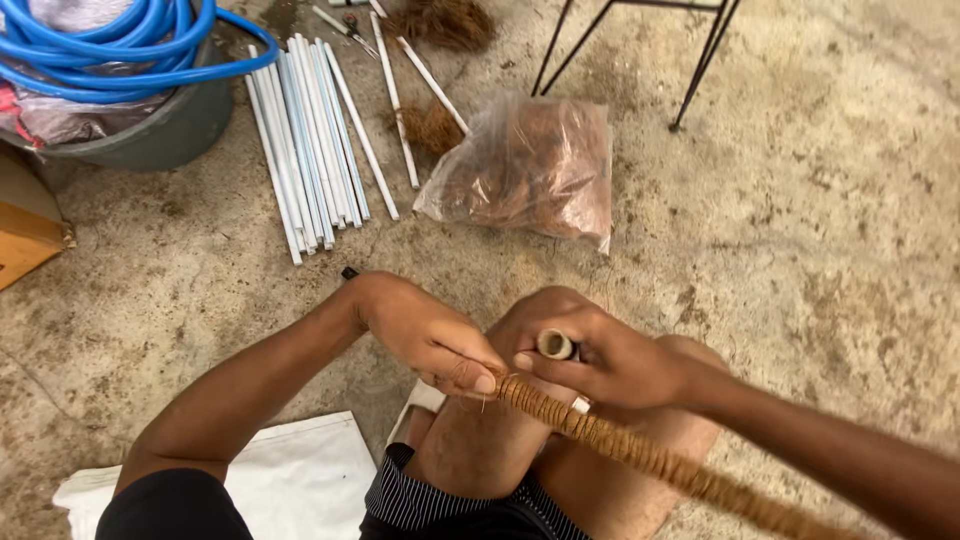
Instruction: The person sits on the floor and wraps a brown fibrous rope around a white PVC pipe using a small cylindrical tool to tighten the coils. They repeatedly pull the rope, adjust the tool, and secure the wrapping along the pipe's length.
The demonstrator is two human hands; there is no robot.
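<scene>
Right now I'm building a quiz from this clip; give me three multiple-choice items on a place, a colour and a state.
1. Where does the clear bag of brown fibre lie?
A. right of the white tubes
B. inside the grey tub
C. on the white sack
2. What colour is the coiled hose?
A. green
B. blue
C. black
3. How is the fibre-wrapped rod held?
A. lying loose on the floor
B. pinched at its end by the left hand, with the right hand beside it
C. inside the bag

A: bag sits beside the tubes. B: hose is blue. B: fingertips close on the rod's end.
</scene>
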